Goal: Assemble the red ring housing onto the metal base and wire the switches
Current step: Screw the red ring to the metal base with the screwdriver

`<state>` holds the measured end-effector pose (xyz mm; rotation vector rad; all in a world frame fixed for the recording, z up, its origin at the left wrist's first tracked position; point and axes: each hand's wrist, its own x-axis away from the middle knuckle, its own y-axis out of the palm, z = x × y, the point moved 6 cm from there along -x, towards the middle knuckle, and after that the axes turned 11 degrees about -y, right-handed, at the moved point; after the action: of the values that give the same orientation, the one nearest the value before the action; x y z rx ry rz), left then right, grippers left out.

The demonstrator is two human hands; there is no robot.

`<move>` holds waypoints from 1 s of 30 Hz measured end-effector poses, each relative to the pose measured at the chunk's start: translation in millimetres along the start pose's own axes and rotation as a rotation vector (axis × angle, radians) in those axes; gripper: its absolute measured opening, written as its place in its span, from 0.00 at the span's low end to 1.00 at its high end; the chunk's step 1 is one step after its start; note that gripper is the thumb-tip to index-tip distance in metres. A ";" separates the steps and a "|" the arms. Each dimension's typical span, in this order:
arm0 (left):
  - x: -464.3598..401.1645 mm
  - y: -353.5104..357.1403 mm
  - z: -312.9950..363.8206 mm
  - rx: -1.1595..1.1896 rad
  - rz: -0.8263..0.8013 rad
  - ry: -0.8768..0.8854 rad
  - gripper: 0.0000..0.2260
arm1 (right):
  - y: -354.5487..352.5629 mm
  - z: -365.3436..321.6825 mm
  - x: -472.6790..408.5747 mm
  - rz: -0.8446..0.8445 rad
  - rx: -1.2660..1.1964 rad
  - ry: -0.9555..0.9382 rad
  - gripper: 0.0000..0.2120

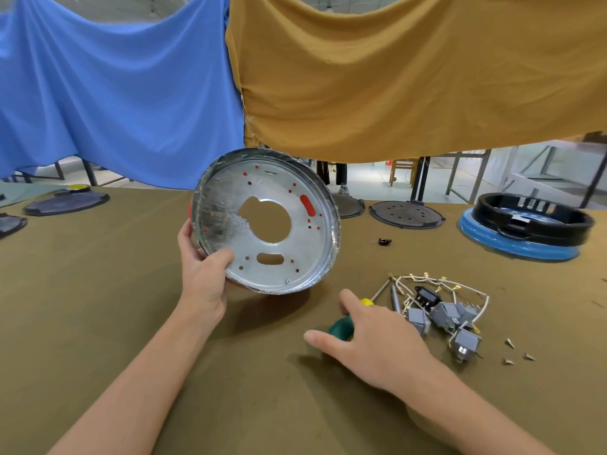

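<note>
Covering table point(98, 323): olive cloth. Blue cloth point(115, 87), ochre cloth point(410, 70) hung behind; black discs, black ring point(532, 218) on blue base along far edge. Base point(266, 221) held off table, tilted on edge, open face toward camera, red ring point(190, 211) showing behind. Left hand point(203, 274) grips base's lower-left rim. Right hand point(371, 339) spread over screwdriver point(341, 326), fingers loose, no clear grip. Screwdriver shaft points away toward switches point(440, 313), wires just right.
</note>
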<state>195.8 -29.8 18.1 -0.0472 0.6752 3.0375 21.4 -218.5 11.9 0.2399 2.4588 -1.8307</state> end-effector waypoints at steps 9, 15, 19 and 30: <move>-9.6 -13.7 -3.1 0.016 0.121 -0.014 0.35 | -33.8 37.8 -1.1 0.350 -0.433 0.119 0.07; -12.3 -12.8 -4.8 -0.001 0.132 -0.006 0.35 | -31.3 49.1 7.1 0.555 -0.774 0.044 0.14; -12.9 -14.2 -4.6 -0.011 0.133 0.009 0.35 | -27.8 48.7 6.8 0.620 -0.949 0.003 0.05; -9.2 -8.6 6.0 -0.088 0.048 0.151 0.38 | -30.6 48.8 2.3 0.593 -0.953 -0.102 0.02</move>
<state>205.2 -19.6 20.2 -0.2690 0.5583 3.1317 12.2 -273.6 26.4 0.6648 2.4827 -0.3681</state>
